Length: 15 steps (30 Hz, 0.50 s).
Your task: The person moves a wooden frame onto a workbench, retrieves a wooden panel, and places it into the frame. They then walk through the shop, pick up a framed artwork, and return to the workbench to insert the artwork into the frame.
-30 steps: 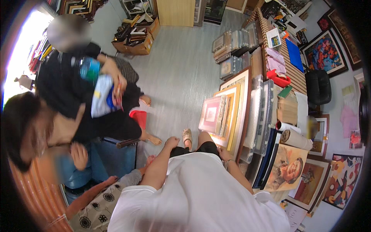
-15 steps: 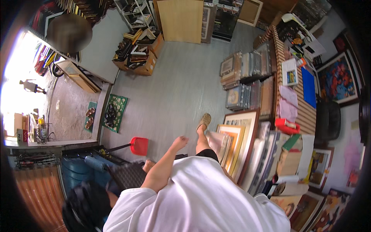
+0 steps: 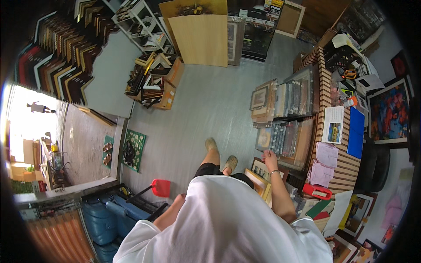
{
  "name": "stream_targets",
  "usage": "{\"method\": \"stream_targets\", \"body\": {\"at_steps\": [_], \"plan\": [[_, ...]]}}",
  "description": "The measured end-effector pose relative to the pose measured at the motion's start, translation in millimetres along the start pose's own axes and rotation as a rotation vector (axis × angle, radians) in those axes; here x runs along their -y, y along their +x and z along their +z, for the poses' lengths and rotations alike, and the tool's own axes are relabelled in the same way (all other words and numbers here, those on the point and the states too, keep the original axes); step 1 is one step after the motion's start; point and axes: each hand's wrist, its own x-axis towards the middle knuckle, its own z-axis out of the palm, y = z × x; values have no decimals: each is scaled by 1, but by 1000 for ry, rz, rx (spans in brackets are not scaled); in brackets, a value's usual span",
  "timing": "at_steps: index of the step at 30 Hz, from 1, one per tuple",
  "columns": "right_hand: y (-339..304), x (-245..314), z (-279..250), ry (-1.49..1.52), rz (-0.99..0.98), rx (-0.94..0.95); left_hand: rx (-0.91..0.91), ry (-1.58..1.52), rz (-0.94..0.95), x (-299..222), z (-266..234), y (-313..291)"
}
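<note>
My right hand [image 3: 270, 158] is stretched out in front of my right side, fingers loosely bent and apart, with nothing seen in them. A thin band [image 3: 274, 171] circles that wrist. The hand appears above leaning picture frames [image 3: 259, 180], close to a stack of wrapped framed pictures [image 3: 290, 144]; whether it touches any of them I cannot tell. My left hand [image 3: 179, 200] hangs low by my left side, partly covered by my white shirt [image 3: 219, 219], and its fingers do not show clearly. A red dustpan [image 3: 161, 188] with a dark handle lies just beyond it.
Cardboard boxes of frame offcuts [image 3: 164, 101] stand ahead on the grey floor [image 3: 197, 109]. A slatted counter [image 3: 322, 101] with papers and a blue folder [image 3: 355, 131] runs along the right. Sandals rest on a green mat [image 3: 133, 149] by the left doorway. Blue containers [image 3: 98, 219] stand lower left.
My view has turned and moved forward. My left hand has drawn back to my side, while my right hand has come into view. The dark-haired person at the lower left is out of view.
</note>
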Motion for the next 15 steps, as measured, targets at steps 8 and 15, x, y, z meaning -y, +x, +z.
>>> {"method": "stream_targets", "body": {"at_steps": [8,15], "plan": [[47,-46,56,-435,77,239,136,5,-70,-48,-16,125],[56,-68,61,-618,308,295,199,503,264,-149,-128,317]]}}
